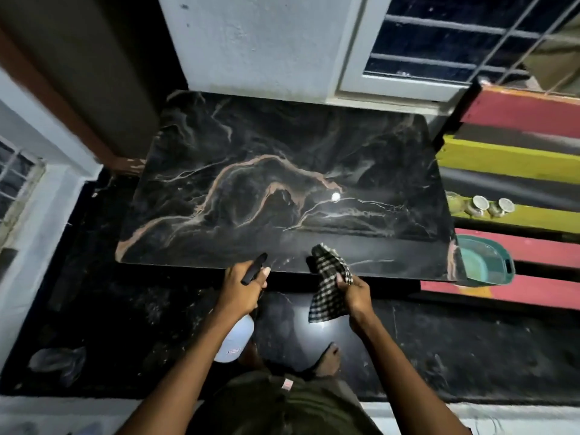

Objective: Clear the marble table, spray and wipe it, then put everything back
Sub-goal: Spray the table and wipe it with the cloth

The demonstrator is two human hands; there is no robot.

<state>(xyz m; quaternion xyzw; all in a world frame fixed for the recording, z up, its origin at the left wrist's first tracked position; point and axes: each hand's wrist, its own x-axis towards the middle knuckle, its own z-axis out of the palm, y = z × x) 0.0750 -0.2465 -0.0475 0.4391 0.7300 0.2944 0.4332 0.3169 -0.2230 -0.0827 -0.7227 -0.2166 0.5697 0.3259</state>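
Observation:
The black marble table (282,171) with tan veins fills the middle of the view, its top bare. My left hand (241,287) grips a spray bottle (233,342) at the table's near edge; the black nozzle points over the top and the pale body hangs below my wrist. My right hand (354,290) holds a black-and-white checked cloth (329,284) just beside it, the cloth's upper end lying over the table's front edge and its lower end hanging free.
On the striped bench (518,158) to the right stand two small white-topped cups (489,205) and a teal plastic basin (486,259). White wall and a barred window (439,42) lie behind the table. The floor is dark and glossy, with my bare foot (329,359) below.

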